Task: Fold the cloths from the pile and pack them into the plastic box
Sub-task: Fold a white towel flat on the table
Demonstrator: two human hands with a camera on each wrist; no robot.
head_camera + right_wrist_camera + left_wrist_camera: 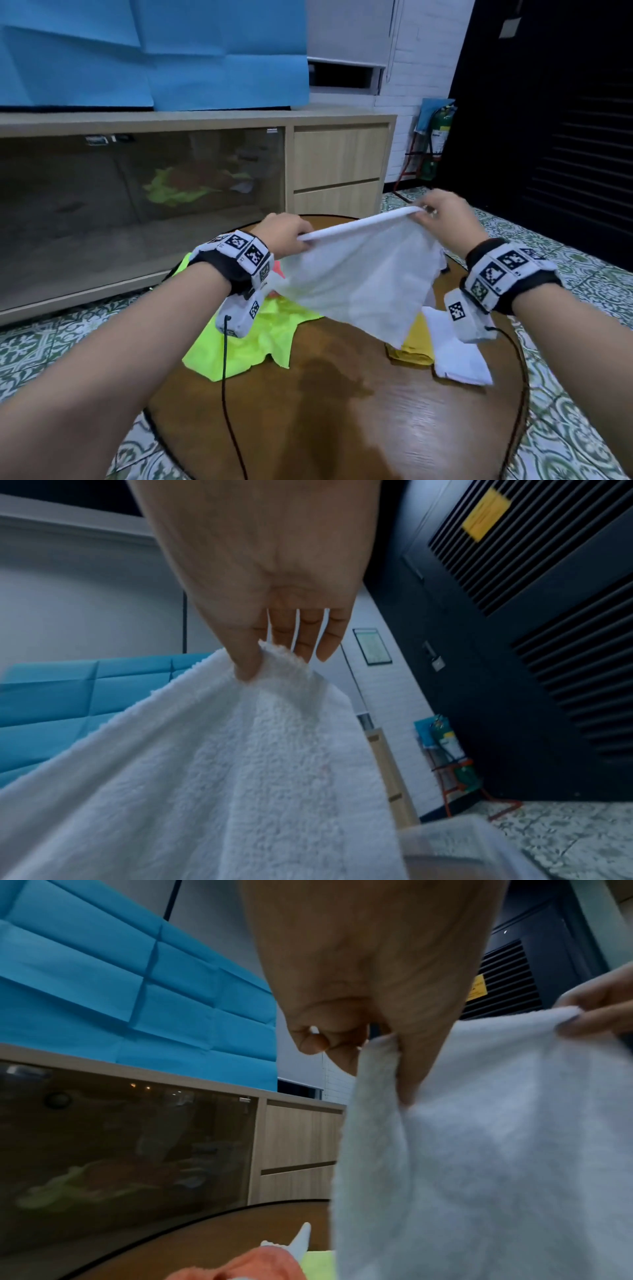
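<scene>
A white cloth (359, 274) hangs in the air above the round wooden table (325, 411), stretched between both hands. My left hand (291, 233) pinches its left top corner; my right hand (442, 216) pinches the right top corner. In the left wrist view the left hand (387, 1047) grips the white cloth (496, 1137) between thumb and curled fingers. In the right wrist view the right hand (260, 656) pinches the white cloth (240, 764) at its edge. The pile holds a neon yellow-green cloth (246, 335) and an orange one (246, 1264). A clear plastic box (472, 845) shows blurred at the lower right.
A folded white cloth (459, 356) and a folded yellow cloth (411, 349) lie on the table's right side. A wooden cabinet with a glass front (137, 205) stands behind the table. Black cables (226, 394) trail from the wrist cameras. Patterned tile floor (582, 308) surrounds the table.
</scene>
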